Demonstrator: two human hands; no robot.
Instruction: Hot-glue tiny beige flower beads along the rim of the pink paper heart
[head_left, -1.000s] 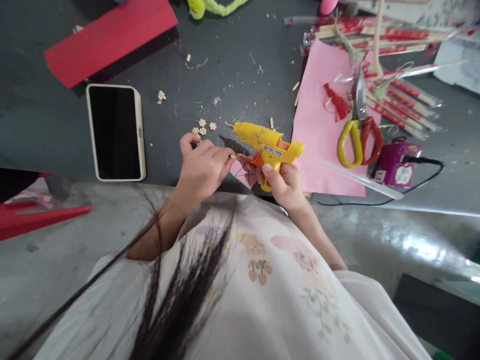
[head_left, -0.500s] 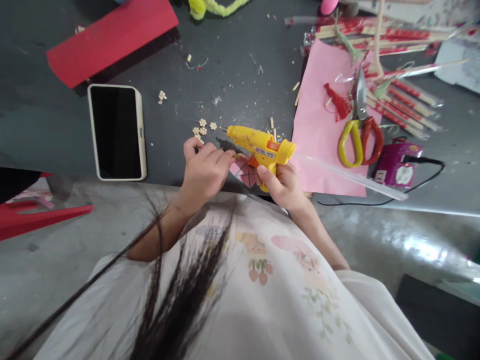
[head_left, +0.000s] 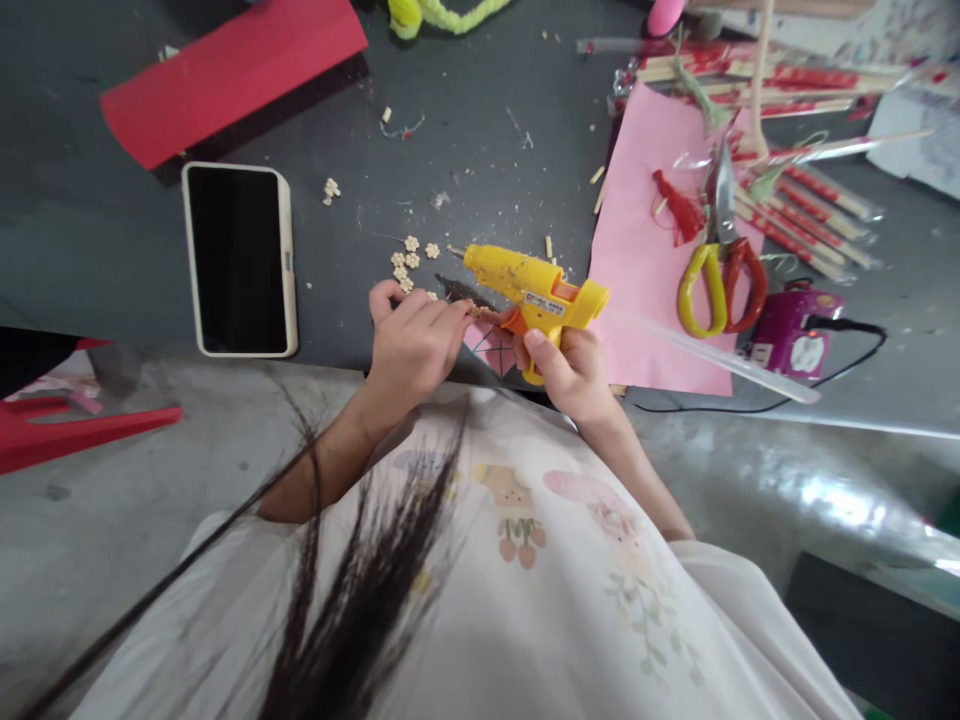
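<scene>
My right hand (head_left: 574, 375) grips the handle of a yellow glue gun (head_left: 536, 285) with an orange trigger; its nozzle points left over the dark table (head_left: 465, 130), and a clear glue stick (head_left: 712, 355) sticks out of its back. My left hand (head_left: 416, 335) is closed in a pinch on a tiny pale piece at its fingertips, just left of the gun's trigger. Under both hands lies a small pink paper piece (head_left: 491, 350) with drawn lines. Several small cream flower beads (head_left: 411, 258) lie just beyond my left hand.
A phone (head_left: 238, 260) lies face up at the left, with red card (head_left: 232, 75) behind it. A pink sheet (head_left: 645, 260) at the right carries scissors (head_left: 720, 270) and a red tassel (head_left: 675, 205). Wrapped sticks (head_left: 795, 210) and a purple device (head_left: 795, 335) with a black cable sit farther right.
The glue gun dipped left toward my left hand, then came back slightly right and up. My left hand has stayed pinched at the same spot.
</scene>
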